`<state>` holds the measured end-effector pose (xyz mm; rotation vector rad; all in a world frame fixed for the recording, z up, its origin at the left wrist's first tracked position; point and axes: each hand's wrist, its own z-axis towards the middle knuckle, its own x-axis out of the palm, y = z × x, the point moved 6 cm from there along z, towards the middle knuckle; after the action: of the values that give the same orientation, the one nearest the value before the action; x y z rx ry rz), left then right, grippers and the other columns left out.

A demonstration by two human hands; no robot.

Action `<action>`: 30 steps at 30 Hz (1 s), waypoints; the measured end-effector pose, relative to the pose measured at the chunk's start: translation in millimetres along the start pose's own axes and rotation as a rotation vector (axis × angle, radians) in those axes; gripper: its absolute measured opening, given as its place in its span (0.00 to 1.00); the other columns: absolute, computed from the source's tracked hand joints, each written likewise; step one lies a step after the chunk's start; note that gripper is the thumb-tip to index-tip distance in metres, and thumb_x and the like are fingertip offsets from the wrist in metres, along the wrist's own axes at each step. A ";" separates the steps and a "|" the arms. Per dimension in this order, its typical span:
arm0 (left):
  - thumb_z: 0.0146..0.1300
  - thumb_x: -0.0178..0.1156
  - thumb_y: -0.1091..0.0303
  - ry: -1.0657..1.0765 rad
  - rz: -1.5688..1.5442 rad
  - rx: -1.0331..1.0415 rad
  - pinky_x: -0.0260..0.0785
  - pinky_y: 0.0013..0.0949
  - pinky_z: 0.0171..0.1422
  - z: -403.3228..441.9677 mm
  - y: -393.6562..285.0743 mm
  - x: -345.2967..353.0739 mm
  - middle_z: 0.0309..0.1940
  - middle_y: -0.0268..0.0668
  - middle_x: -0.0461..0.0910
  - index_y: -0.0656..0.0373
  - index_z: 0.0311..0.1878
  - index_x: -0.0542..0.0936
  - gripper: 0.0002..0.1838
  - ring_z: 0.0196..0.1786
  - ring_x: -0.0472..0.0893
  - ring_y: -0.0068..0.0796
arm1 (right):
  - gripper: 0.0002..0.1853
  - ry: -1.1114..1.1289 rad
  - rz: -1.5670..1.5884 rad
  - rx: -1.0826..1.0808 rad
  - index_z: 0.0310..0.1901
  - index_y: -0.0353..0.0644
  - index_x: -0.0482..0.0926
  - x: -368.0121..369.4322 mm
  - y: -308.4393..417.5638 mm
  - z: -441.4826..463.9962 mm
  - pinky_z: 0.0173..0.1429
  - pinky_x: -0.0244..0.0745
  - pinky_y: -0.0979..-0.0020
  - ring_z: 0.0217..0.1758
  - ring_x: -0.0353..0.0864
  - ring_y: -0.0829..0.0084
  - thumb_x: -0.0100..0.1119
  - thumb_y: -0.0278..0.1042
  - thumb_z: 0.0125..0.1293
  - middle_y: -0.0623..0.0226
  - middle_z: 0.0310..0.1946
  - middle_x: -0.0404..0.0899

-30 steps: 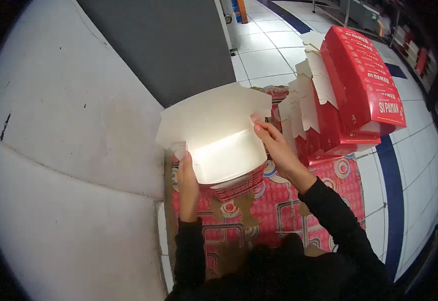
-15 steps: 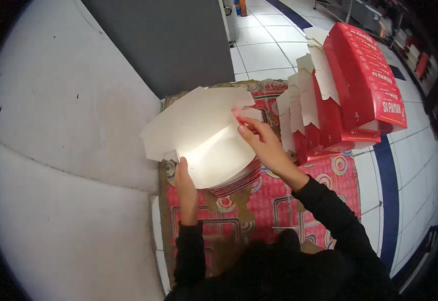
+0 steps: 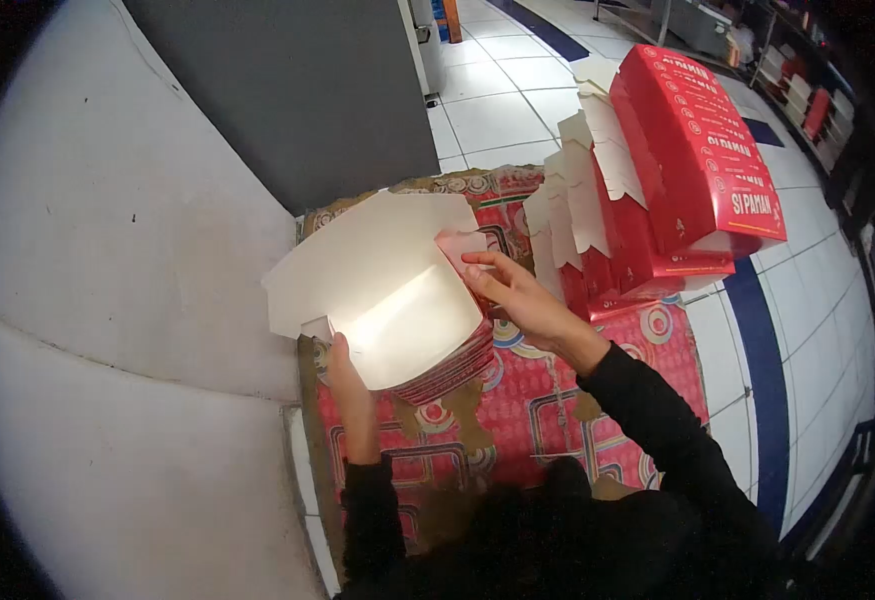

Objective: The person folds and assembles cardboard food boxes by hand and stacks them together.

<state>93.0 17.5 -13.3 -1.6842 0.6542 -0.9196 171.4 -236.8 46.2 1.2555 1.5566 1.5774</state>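
A partly folded cardboard food box [image 3: 412, 325], white inside and red outside, lies with its lid panel spread toward the wall. Beneath it is a stack of flat red box sheets [image 3: 447, 375]. My left hand [image 3: 354, 395] grips the box's near left corner, thumb along a small upturned tab. At the right side, my right hand [image 3: 527, 305] holds the raised red side flap [image 3: 460, 250] between thumb and fingers; some fingertips are hidden behind the cardboard.
Folded red boxes [image 3: 702, 160] printed "SI PAMAN" are stacked at the right, their white flaps [image 3: 587, 190] facing me. A worn patterned red mat [image 3: 527, 420] covers the floor. A pale wall [image 3: 107, 250] and a dark grey panel [image 3: 307, 90] bound the left and back.
The box's side walls stand more upright, and its near edge now lines up with the stack below. My right hand has shifted slightly down the flap. The whole view has moved a little.
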 end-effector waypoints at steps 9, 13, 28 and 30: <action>0.77 0.49 0.54 0.005 0.066 0.025 0.69 0.29 0.52 -15.0 -5.5 4.0 0.44 0.37 0.81 0.69 0.51 0.79 0.23 0.45 0.78 0.26 | 0.34 0.196 -0.153 -0.020 0.75 0.43 0.54 6.2 -3.5 -12.0 0.72 0.61 0.63 0.70 0.66 0.67 0.48 0.55 0.78 0.54 0.67 0.66; 0.77 0.48 0.54 -0.051 0.185 0.026 0.68 0.30 0.51 -11.5 -7.5 3.7 0.41 0.37 0.80 0.68 0.48 0.79 0.23 0.44 0.77 0.26 | 0.36 0.145 -0.263 0.010 0.75 0.39 0.51 6.0 -7.9 -5.9 0.71 0.62 0.63 0.71 0.64 0.63 0.43 0.57 0.79 0.48 0.67 0.65; 0.76 0.52 0.55 0.164 0.143 0.003 0.66 0.31 0.57 -4.6 5.8 -3.9 0.50 0.40 0.78 0.68 0.58 0.76 0.23 0.50 0.75 0.29 | 0.41 0.086 -0.726 0.107 0.70 0.29 0.63 -8.6 -19.1 -5.0 0.67 0.69 0.64 0.65 0.76 0.53 0.40 0.65 0.75 0.43 0.63 0.75; 0.75 0.54 0.53 0.067 0.298 -0.019 0.65 0.31 0.64 -10.9 -0.5 -6.7 0.56 0.43 0.77 0.69 0.65 0.72 0.27 0.56 0.77 0.32 | 0.42 0.066 -0.606 0.161 0.70 0.30 0.63 -5.8 -28.2 -1.6 0.67 0.69 0.63 0.65 0.76 0.53 0.40 0.66 0.75 0.44 0.64 0.74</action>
<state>80.2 17.1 -13.0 -1.5259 0.9335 -0.7602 166.4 -238.6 17.9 0.7037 1.9044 1.1252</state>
